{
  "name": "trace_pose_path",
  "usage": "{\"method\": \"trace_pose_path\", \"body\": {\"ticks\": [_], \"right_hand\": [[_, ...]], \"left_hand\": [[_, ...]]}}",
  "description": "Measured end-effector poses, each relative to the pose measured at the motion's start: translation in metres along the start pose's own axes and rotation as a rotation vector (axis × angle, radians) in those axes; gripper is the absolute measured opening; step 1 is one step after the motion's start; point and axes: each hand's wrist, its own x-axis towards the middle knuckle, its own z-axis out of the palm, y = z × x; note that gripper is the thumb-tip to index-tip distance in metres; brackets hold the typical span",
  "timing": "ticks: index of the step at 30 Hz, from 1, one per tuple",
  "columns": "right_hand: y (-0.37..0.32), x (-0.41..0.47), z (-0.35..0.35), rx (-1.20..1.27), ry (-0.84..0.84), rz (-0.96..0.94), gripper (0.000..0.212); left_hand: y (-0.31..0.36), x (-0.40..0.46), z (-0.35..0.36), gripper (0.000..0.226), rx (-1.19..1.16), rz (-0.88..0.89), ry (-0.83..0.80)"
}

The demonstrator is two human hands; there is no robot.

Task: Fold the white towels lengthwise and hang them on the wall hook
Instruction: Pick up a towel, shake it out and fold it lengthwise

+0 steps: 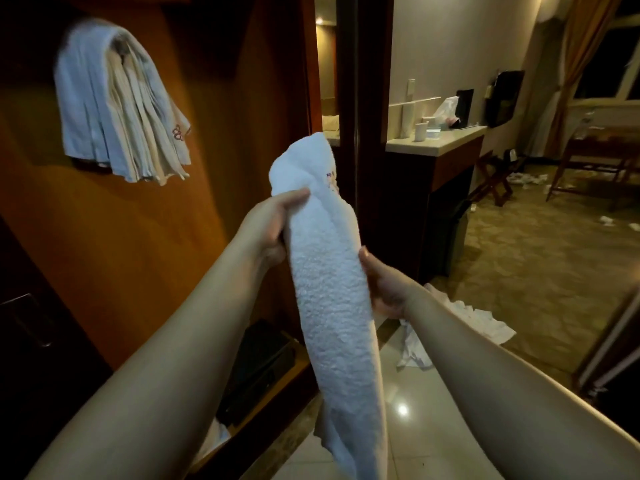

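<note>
A white towel (332, 292), folded into a long narrow strip, hangs upright in front of me with small embroidery near its top. My left hand (273, 226) grips its upper part from the left, thumb across the front. My right hand (384, 282) holds the strip's right edge a little lower, fingers hidden behind the cloth. Several folded towels (117, 102) hang in a bundle high on the wooden wall panel (131, 237) at upper left. The hook itself is hidden under them.
A dark case (263, 365) lies on the low shelf under the panel. Crumpled white cloth or paper (464, 327) lies on the tiled floor to the right. A counter (436, 142) with cups and a tissue bag stands beyond, with chairs and litter farther back.
</note>
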Motion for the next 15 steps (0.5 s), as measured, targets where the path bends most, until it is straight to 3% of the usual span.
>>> {"method": "trace_pose_path", "body": {"ticks": [6,10,15], "right_hand": [[0.002,0.002,0.002,-0.468,0.055,-0.133,0.084],[0.004,0.007,0.005,-0.497,0.146,-0.208,0.107],[0.011,0.014,0.005,-0.338,0.285,-0.336,0.081]], "left_hand": [[0.02,0.022,-0.006,0.044,0.033,0.012,0.1],[0.031,0.027,-0.007,0.043,0.008,0.002,0.007],[0.042,0.027,-0.004,0.041,-0.014,0.011,-0.059]]}}
